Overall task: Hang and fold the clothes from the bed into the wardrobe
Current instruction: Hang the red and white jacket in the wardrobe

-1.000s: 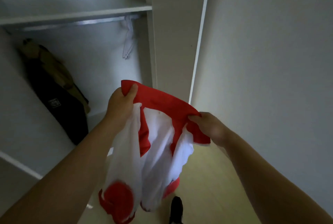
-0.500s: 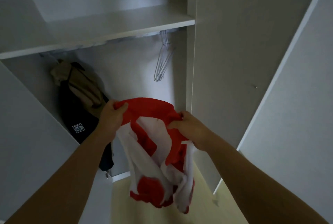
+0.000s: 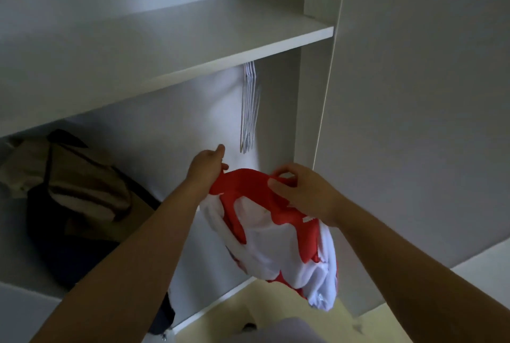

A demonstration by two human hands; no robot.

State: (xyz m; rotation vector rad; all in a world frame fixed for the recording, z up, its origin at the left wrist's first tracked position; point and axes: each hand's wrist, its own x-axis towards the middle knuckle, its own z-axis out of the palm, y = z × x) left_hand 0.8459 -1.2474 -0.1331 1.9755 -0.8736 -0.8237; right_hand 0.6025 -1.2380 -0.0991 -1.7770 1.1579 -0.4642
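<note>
A red-and-white garment (image 3: 276,235) is held up at the open wardrobe (image 3: 311,94), just below the white wire hangers (image 3: 249,111).
The right hand (image 3: 300,193) pinches the red neckline; the left hand (image 3: 207,169) grips its other side, forefinger raised. Best to keep the right-hand hold while lifting off one hanger.

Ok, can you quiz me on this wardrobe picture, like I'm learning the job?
1. True or false: the white hangers hang bare just below the shelf.
2. The top being held up is: A) blue and yellow, B) red and white, C) all black.
3. Which hand plainly grips the top's red edge?

Key: 1 true. 2 B. 3 the right hand.
</note>
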